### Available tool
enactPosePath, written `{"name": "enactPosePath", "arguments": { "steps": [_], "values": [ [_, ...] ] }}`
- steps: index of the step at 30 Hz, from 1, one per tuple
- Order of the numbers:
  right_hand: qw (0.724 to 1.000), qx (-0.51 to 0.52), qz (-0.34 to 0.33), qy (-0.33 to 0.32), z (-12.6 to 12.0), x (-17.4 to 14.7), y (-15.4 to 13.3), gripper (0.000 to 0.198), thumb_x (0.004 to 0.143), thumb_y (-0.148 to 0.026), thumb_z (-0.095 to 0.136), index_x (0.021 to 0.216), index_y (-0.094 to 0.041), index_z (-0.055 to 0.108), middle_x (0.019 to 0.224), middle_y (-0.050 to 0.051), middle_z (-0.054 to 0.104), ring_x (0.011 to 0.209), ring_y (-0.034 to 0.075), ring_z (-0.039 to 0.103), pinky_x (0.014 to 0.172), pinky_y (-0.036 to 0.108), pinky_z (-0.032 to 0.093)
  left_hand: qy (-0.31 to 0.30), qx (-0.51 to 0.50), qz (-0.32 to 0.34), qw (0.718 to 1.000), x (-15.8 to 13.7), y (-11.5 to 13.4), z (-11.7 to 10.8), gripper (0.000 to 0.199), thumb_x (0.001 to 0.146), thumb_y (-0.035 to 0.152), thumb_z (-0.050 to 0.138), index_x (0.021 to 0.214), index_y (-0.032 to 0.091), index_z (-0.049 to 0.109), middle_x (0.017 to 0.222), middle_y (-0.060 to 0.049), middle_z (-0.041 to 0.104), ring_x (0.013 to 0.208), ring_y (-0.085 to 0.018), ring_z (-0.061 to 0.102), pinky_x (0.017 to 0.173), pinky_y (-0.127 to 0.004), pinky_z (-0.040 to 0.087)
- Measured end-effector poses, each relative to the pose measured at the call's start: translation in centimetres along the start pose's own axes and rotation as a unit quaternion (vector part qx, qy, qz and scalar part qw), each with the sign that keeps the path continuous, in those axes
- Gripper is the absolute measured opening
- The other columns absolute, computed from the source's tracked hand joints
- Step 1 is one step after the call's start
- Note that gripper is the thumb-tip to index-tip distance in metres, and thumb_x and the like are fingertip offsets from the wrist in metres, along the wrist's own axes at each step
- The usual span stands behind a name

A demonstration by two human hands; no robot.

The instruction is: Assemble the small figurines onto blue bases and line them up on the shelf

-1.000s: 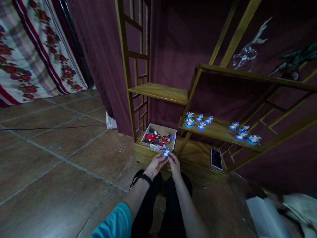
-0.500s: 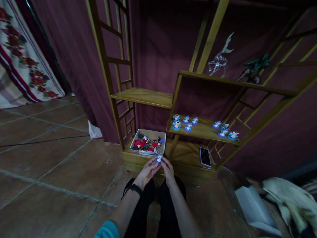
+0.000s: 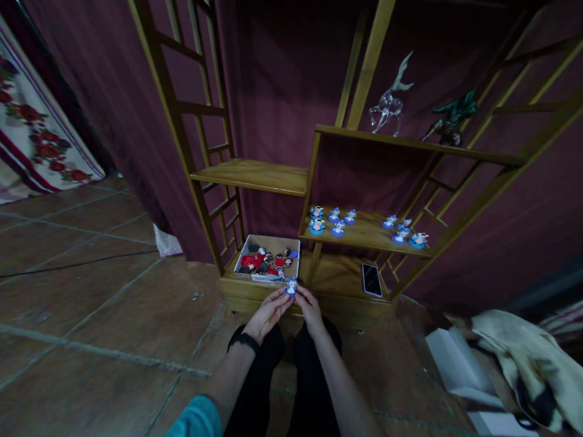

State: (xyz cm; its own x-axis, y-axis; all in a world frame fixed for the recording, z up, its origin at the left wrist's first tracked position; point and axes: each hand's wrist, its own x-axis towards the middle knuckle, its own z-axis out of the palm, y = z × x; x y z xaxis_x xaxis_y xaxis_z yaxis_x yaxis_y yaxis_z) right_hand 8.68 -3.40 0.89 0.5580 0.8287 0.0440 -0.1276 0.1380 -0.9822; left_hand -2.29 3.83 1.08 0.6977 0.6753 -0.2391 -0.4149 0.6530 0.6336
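A small white-and-purple figurine [image 3: 292, 286] on a round purple base is held upright between both hands. My left hand [image 3: 272, 311] pinches its base from the left, and my right hand [image 3: 309, 306] grips it from the right. Just beyond my hands sits an open cardboard box [image 3: 295, 267] with red, black and white figurines jumbled inside. Similar figurines stand in two groups on the raised shelf at the right, among them a purple-based one [image 3: 338, 229] and a blue-based one [image 3: 317, 226].
The wooden shelf unit [image 3: 255, 174] fills the front. A phone [image 3: 372, 280] lies on its lower board. A clear glass deer [image 3: 388, 112] and a dark green statue [image 3: 450, 118] stand on the upper shelf. White boxes [image 3: 460, 361] and pale cloth [image 3: 537, 358] lie on the floor at right.
The view has shifted a little to the right, so the shelf and its contents sit further left in the picture. Both hands still hold the figurine in nearly the same pose.
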Motion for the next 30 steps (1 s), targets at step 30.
{"name": "enactPosePath", "arguments": {
  "steps": [30],
  "values": [
    [0.982,-0.153,-0.045,0.099,1.9,0.3,-0.2,0.016,0.065,-0.032,0.059,0.078,-0.022,0.061,0.078,0.001,0.066,0.075,0.018,0.060,0.071,0.029,0.045,-0.006,0.116,0.046,0.992,0.4,-0.4,-0.1,0.045,0.055,0.006,0.072,0.097,0.018,0.062,0.094,-0.007,0.065,0.087,-0.017,0.061,0.079,-0.025,0.045]
  ]
}}
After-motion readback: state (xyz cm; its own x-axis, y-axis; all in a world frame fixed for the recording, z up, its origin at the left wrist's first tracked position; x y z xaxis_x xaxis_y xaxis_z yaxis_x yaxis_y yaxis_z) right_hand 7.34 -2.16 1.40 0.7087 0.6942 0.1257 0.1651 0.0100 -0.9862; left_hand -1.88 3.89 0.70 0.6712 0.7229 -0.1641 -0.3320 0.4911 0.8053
